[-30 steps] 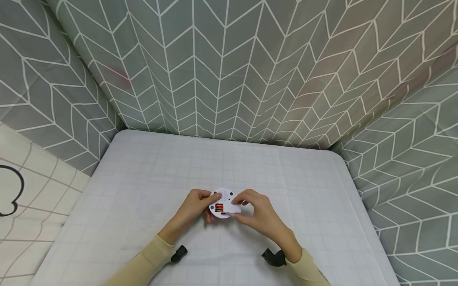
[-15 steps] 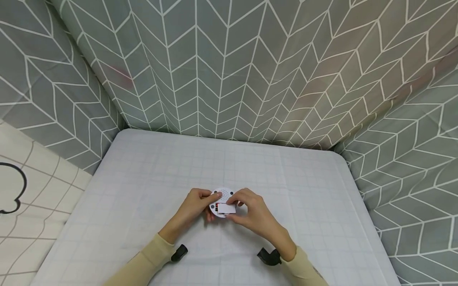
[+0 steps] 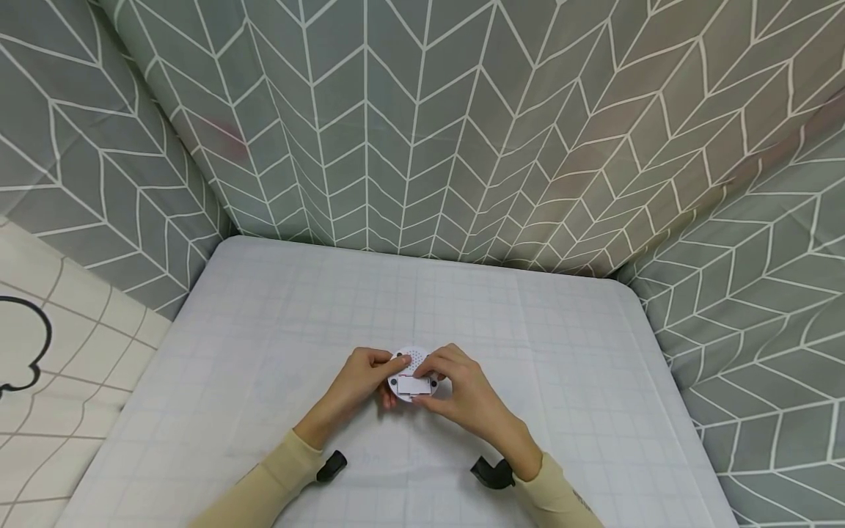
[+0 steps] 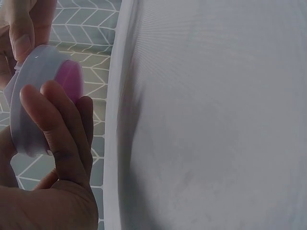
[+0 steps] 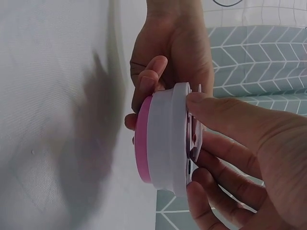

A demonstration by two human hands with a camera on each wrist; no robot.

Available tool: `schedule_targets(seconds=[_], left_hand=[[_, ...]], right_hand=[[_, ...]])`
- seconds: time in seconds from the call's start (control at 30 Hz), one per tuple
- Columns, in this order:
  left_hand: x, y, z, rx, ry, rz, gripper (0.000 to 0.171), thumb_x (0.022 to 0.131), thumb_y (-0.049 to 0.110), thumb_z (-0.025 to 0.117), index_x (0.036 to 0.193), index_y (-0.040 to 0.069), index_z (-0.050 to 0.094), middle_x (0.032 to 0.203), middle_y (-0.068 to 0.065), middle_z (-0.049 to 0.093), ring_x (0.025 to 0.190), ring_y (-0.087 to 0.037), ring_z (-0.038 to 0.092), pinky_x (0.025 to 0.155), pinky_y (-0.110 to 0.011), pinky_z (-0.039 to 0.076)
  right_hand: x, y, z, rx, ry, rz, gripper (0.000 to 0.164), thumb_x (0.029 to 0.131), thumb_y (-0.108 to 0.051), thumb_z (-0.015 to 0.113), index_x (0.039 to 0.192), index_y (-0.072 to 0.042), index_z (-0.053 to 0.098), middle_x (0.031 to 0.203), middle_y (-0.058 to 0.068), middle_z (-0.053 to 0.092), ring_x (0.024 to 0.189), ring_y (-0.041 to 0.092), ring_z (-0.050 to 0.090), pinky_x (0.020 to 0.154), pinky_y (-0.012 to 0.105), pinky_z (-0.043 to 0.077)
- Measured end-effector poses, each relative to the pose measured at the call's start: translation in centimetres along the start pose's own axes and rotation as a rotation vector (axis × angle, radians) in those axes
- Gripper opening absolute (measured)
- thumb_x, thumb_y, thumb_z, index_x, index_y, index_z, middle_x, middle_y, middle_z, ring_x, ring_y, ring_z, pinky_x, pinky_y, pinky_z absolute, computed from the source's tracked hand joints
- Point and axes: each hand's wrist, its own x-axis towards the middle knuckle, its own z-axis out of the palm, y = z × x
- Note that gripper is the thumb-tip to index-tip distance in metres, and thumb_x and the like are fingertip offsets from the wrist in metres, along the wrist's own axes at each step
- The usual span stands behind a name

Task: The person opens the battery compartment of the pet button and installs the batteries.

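A round white battery-powered device [image 3: 417, 358] with speaker holes in its back is held up between both hands. My left hand [image 3: 356, 385] grips its left edge, thumb on the back, fingers wrapped behind. From the right, my right hand [image 3: 467, 385] pinches the white rectangular battery cover [image 3: 413, 386], which lies over the battery compartment. In the right wrist view the cover [image 5: 199, 134] stands slightly off the back. A pink front [image 5: 142, 139] shows on the device's far side, also as a pink disc [image 4: 72, 81] in the left wrist view. The batteries are hidden in the head view.
A white cloth-covered table [image 3: 317, 308] lies beneath the hands. Grey curtains [image 3: 422, 132] with white zigzag lines rise behind and to the sides. Black wrist mounts [image 3: 332, 466] sit at both sleeves.
My right hand has slid the battery cover leftward over the compartment, covering the red batteries that showed a second ago. The left hand keeps its grip on the device.
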Motion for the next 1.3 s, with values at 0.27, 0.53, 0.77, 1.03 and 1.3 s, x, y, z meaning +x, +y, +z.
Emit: schedule_targets(seconds=[0.27, 0.53, 0.77, 1.03, 1.3], left_hand=[[-0.1, 0.1, 0.1, 0.002, 0.000, 0.001, 0.040, 0.099, 0.037, 0.075, 0.085, 0.000, 0.073, 0.056, -0.006, 0.067, 0.045, -0.015, 0.063, 0.050, -0.029, 0.054], [0.0, 0.0, 0.3, 0.003, -0.003, 0.002, 0.040, 0.098, 0.039, 0.076, 0.085, 0.002, 0.074, 0.057, -0.007, 0.068, 0.045, -0.017, 0.064, 0.053, -0.029, 0.055], [0.0, 0.1, 0.3, 0.010, -0.007, 0.002, 0.040, 0.099, 0.039, 0.075, 0.086, 0.002, 0.074, 0.057, -0.007, 0.068, 0.045, -0.017, 0.064, 0.054, -0.029, 0.056], [0.0, 0.2, 0.3, -0.009, -0.012, -0.003, 0.041, 0.099, 0.040, 0.075, 0.087, 0.001, 0.074, 0.059, -0.008, 0.069, 0.046, -0.018, 0.064, 0.053, -0.030, 0.055], [-0.2, 0.5, 0.5, -0.013, -0.031, 0.005, 0.038, 0.099, 0.038, 0.075, 0.089, 0.001, 0.075, 0.059, -0.007, 0.069, 0.046, -0.017, 0.063, 0.052, -0.031, 0.055]], right_hand=[[-0.2, 0.1, 0.0, 0.003, -0.010, 0.004, 0.032, 0.080, -0.017, 0.095, 0.104, -0.015, 0.073, 0.104, -0.004, 0.069, 0.095, 0.013, 0.061, 0.081, 0.030, 0.058], [-0.3, 0.3, 0.3, 0.031, 0.002, -0.026, 0.030, 0.081, -0.019, 0.094, 0.102, -0.015, 0.073, 0.104, -0.003, 0.069, 0.094, 0.013, 0.063, 0.079, 0.027, 0.058], [-0.3, 0.4, 0.3, 0.030, 0.025, -0.024, 0.032, 0.079, -0.022, 0.095, 0.102, -0.015, 0.073, 0.104, -0.003, 0.069, 0.093, 0.013, 0.063, 0.078, 0.027, 0.058], [-0.3, 0.8, 0.2, 0.019, 0.114, 0.012, 0.049, 0.074, -0.024, 0.098, 0.113, -0.008, 0.072, 0.114, 0.002, 0.070, 0.107, 0.018, 0.063, 0.081, 0.036, 0.060], [-0.3, 1.1, 0.0, 0.050, 0.044, 0.138, 0.067, 0.078, -0.027, 0.096, 0.133, -0.006, 0.064, 0.130, 0.004, 0.068, 0.120, 0.019, 0.066, 0.088, 0.034, 0.062]])
